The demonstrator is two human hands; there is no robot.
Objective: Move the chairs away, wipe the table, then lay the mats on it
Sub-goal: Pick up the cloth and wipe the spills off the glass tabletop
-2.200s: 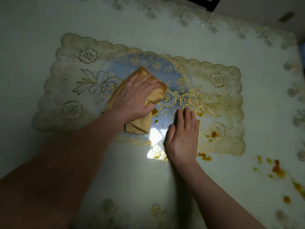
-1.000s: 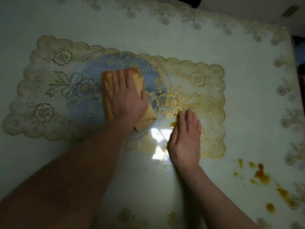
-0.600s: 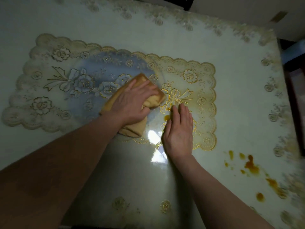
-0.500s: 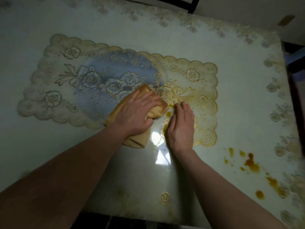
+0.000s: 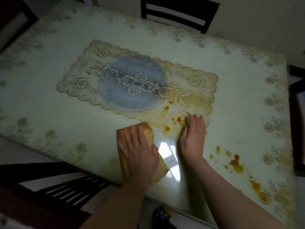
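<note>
A cream lace mat [image 5: 137, 83] with gold flowers and a blue oval centre lies across the glossy white table [image 5: 49, 100]. My left hand [image 5: 138, 152] presses flat on a folded tan cloth [image 5: 145, 129] on the table, just in front of the mat's near edge. To its right, my right hand [image 5: 193, 134] lies flat with fingers together on the mat's near right corner, holding nothing. Orange-brown drops [image 5: 178, 119] sit on the mat beside my right fingertips.
More orange-brown spill [image 5: 236, 162] runs along the table at the right. A dark chair [image 5: 178, 15] stands beyond the far edge, another chair [image 5: 54, 187] at the near left, and a dark frame [image 5: 297, 113] at the right edge.
My left hand has dragged the cloth off the mat's middle toward me, onto the table in front of it. My right hand has stayed flat on the mat's near corner.
</note>
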